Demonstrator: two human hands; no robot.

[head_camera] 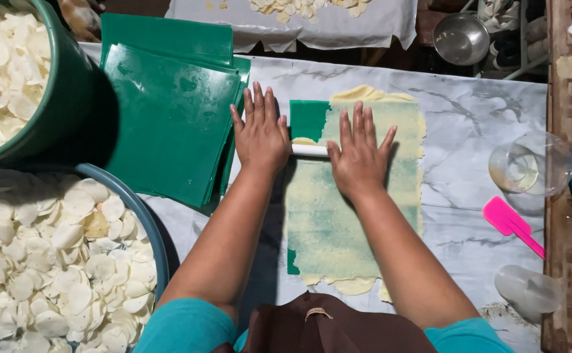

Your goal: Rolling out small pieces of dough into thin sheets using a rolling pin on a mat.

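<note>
**Head view: both palms flat on a white rolling pin**

Left hand (260, 134) and right hand (359, 154) press with fingers spread, ungripped, on the rolling pin (309, 150), which lies across thin yellow dough (351, 216) covering a green plastic sheet (308, 119) on the marble-patterned table (482, 111).

Both arms are stretched forward; the left hand (260, 134) and right hand (359, 157) are pressed flat, fingers spread.

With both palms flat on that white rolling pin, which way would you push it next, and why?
Probably away from the body. The left hand and right hand press the white rolling pin near the far end of the thin dough sheet. The dough beyond the pin looks thicker and more yellow, and a corner of the green sheet lies bare.
</note>
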